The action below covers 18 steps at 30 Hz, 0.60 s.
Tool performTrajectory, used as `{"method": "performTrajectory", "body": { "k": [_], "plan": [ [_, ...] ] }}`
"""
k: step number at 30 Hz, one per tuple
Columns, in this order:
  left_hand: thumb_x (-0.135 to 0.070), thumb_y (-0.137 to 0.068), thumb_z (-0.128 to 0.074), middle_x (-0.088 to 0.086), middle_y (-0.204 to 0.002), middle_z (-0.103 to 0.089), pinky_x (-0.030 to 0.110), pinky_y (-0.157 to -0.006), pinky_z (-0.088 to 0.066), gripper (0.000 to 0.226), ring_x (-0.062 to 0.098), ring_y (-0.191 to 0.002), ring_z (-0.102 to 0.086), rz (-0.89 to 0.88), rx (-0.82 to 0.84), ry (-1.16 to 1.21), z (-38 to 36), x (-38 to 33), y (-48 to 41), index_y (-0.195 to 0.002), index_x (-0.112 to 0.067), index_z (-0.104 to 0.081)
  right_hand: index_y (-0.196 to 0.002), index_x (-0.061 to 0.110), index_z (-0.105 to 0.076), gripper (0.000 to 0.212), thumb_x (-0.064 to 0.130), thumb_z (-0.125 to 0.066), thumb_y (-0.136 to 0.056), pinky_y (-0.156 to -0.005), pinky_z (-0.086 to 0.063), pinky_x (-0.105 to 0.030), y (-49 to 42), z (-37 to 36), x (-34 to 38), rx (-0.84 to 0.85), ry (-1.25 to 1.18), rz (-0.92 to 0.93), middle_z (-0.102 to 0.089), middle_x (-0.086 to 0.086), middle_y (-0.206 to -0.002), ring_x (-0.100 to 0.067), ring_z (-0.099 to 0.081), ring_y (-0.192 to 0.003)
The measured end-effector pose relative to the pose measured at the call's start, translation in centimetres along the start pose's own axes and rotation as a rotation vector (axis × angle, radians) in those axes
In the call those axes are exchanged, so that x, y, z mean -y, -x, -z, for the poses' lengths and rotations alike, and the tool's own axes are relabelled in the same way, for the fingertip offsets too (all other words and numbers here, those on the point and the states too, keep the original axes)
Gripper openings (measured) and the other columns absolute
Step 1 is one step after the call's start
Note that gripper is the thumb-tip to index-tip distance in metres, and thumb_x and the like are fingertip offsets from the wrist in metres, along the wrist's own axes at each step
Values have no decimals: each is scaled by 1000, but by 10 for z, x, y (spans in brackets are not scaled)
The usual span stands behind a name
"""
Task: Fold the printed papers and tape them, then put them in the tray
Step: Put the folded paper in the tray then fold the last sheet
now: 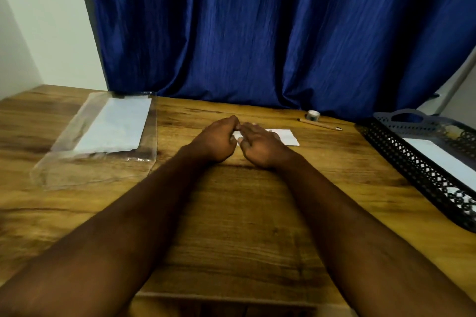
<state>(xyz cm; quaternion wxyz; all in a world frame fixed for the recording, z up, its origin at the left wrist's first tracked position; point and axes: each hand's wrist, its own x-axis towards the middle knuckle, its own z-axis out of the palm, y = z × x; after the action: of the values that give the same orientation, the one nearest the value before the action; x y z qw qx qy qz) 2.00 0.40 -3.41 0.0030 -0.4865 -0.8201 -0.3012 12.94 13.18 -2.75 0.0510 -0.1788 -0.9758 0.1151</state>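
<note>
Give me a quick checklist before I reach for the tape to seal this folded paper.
1. Folded paper held flat on the table: ok, the right hand lies over it.
2. Left hand at the paper's left edge: ok; its grip is hidden, cannot tell.
3. Tape roll within sight: ok, by the curtain.
4. Pencil clear of the paper: ok, apart.
5. Tray has room: ok, one paper inside.
6. Fold crease sharp: cannot tell.

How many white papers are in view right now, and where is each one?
3: one in the clear sleeve at left, a folded paper under both hands mid-table, one in the black tray at right. More could be stacked unseen.
</note>
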Motion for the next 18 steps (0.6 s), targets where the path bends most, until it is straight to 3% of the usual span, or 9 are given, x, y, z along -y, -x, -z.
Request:
{"method": "performTrajectory", "body": {
  "k": [3, 6, 12, 18],
  "plan": [
    [-16, -104, -51, 3, -148, -59, 45, -115, -41, 43, 25, -135, -53, 72, 43, -142, 0, -6, -4, -146, -22, -55, -171, 25, -14, 60, 44, -24, -115, -132, -3, -50, -4, -2, 1, 79, 34, -12, -5, 4, -179, -15, -2, -165],
    [-16, -106, -48, 3, -161, -48, 51, -126, -27, 50, 25, -147, -43, 150, 88, -282, -1, -12, -7, -155, -24, -48, -171, 28, -12, 61, 48, -21, -114, -131, -1, -52, -3, -1, -6, 101, 49, -76, -1, 6, -179, -15, 0, -165],
    [-20, -109, -40, 9, -173, -25, 53, -130, -6, 54, 25, -160, -19, 242, 125, -319, -4, -13, -5, -163, -24, -33, -171, 27, -13, 62, 45, -20, -112, -131, -2, -57, 9, 1, -43, -14, 49, -402, -3, 2, -179, -22, -1, -165],
    [-23, -111, -31, 2, -174, -21, 54, -130, -5, 54, 22, -162, -12, 210, 141, -354, -6, -11, -4, -165, -22, -27, -170, 22, -13, 64, 46, -20, -112, -130, -4, -59, 9, -1, -46, -56, 48, -449, -4, -2, -179, -26, -3, -165]
  ]
}}
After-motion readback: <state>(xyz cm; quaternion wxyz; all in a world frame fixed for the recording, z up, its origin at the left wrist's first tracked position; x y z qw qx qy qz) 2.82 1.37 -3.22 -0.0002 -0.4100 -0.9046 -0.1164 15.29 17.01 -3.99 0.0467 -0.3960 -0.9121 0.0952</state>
